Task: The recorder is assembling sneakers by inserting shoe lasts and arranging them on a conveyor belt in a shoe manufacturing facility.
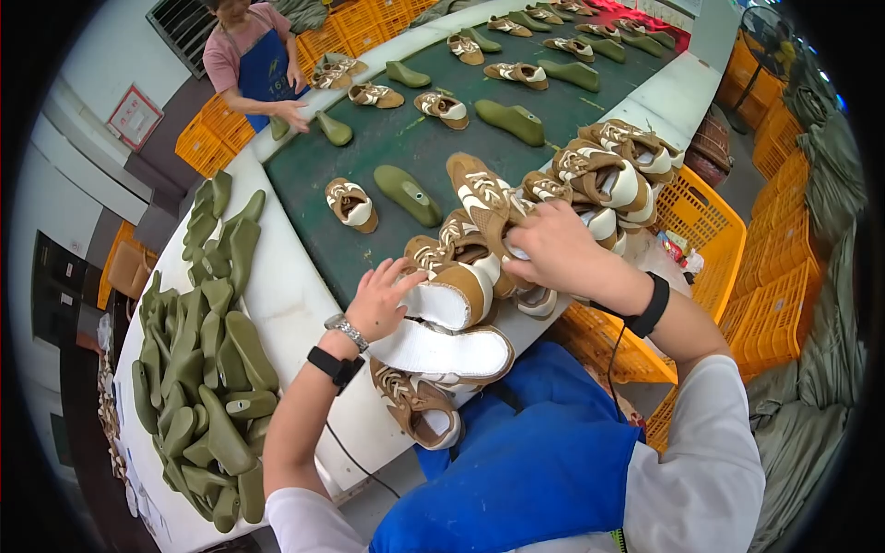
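My right hand (567, 247) grips a brown sneaker (479, 189) with white laces and stripes at its collar, fingers curled into the opening. My left hand (376, 300) has its fingers apart; the fingertips rest at the edge of a tipped sneaker (461, 293) whose white underside shows. Below that lies a long white sole face (452, 352), its shoe mostly hidden. Another brown sneaker (415, 405) sits nearest my blue apron. More such sneakers (604, 170) are heaped along the table edge on the right.
A green conveyor belt (304, 221) carries sneakers and olive shoe lasts (407, 195). Many lasts (212, 369) are piled on the white table at left. A co-worker (253, 55) reaches toward a last across the belt. Orange crates (705, 230) stand at right; a cable hangs from each wristband.
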A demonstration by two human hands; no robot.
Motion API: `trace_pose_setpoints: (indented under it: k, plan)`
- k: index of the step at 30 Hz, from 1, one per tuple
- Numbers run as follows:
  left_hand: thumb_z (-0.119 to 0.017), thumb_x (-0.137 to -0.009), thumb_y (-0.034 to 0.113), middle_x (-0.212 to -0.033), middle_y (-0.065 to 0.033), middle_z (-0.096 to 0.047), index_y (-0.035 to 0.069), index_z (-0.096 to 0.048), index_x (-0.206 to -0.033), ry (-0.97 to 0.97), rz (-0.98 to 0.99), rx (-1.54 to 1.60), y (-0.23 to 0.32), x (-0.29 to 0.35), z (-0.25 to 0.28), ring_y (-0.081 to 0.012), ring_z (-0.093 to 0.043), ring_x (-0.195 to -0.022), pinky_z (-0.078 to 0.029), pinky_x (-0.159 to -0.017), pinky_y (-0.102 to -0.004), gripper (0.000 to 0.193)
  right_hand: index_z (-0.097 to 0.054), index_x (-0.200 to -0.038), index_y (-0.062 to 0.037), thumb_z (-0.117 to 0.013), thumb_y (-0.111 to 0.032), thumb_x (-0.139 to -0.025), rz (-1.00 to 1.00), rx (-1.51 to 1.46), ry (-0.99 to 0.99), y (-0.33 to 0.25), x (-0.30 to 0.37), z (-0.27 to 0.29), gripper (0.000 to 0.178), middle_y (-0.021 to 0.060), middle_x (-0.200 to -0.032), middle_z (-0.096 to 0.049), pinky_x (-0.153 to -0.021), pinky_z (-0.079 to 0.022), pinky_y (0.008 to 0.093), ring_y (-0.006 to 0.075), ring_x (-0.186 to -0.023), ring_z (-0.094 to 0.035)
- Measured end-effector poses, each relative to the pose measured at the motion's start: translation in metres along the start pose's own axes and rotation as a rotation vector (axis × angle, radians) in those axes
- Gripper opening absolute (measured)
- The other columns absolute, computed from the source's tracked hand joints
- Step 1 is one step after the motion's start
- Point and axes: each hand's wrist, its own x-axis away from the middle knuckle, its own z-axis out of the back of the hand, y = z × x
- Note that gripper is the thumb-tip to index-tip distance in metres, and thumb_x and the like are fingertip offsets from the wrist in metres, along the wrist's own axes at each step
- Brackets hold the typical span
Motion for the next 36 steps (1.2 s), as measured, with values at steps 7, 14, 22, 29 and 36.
trace_pose_setpoints:
  k: [7, 14, 22, 29, 36]
  plan:
    - [-0.074, -0.065, 0.018, -0.122, -0.0237, -0.048, 0.001, -0.029, -0.137, 0.288, -0.035, 0.581, 0.060, -0.014, -0.006, -0.0394, -0.045, -0.115, -0.039, -0.097, -0.0437, 0.087, -0.068, -0.093, -0.0125, -0.055, -0.021, -0.079, 0.284, 0.242, 0.060, -0.014, -0.036, -0.045, 0.021, 0.0082, -0.093, -0.062, -0.075, -0.040, 0.0414, 0.0269, -0.088, -0.057]
    - [-0.080, -0.064, 0.023, -0.125, -0.0210, -0.043, 0.002, -0.033, -0.135, 0.271, 0.127, 0.372, 0.111, -0.008, 0.002, -0.0361, -0.045, -0.116, -0.039, -0.098, -0.0400, 0.088, -0.071, -0.083, -0.0127, -0.067, -0.031, -0.071, 0.197, 0.354, -0.190, -0.024, -0.038, -0.045, 0.023, 0.0070, -0.090, -0.063, -0.076, -0.040, 0.0398, 0.0241, -0.092, -0.056]
    - [-0.076, -0.065, 0.011, -0.141, -0.0225, -0.029, 0.010, -0.035, -0.135, 0.156, -0.062, 0.430, 0.088, 0.040, 0.012, -0.0407, -0.033, -0.129, -0.032, -0.107, -0.0404, 0.081, -0.070, -0.078, -0.0077, -0.067, -0.027, -0.068, 0.260, 0.209, -0.286, -0.028, 0.006, 0.008, 0.022, 0.0105, -0.083, -0.064, -0.065, -0.048, 0.0365, 0.0250, -0.077, -0.063]
    - [-0.075, -0.073, 0.022, -0.148, -0.0239, -0.016, 0.006, -0.020, -0.143, 0.224, 0.063, 0.717, 0.087, 0.033, -0.002, -0.0367, -0.022, -0.137, -0.026, -0.109, -0.0379, 0.091, -0.067, -0.083, -0.0102, -0.065, -0.028, -0.074, 0.389, -0.085, -0.287, -0.038, 0.012, 0.017, 0.020, 0.0123, -0.075, -0.065, -0.062, -0.051, 0.0409, 0.0294, -0.073, -0.066]
    - [-0.074, -0.072, 0.020, -0.143, -0.0258, -0.025, 0.006, -0.025, -0.142, 0.291, 0.114, 0.627, 0.084, 0.052, 0.020, -0.0395, -0.033, -0.130, -0.033, -0.105, -0.0403, 0.087, -0.059, -0.105, -0.0132, -0.069, -0.033, -0.074, 0.317, -0.176, -0.257, -0.027, 0.021, 0.033, 0.038, 0.0117, -0.086, -0.065, -0.065, -0.050, 0.0409, 0.0299, -0.079, -0.064]
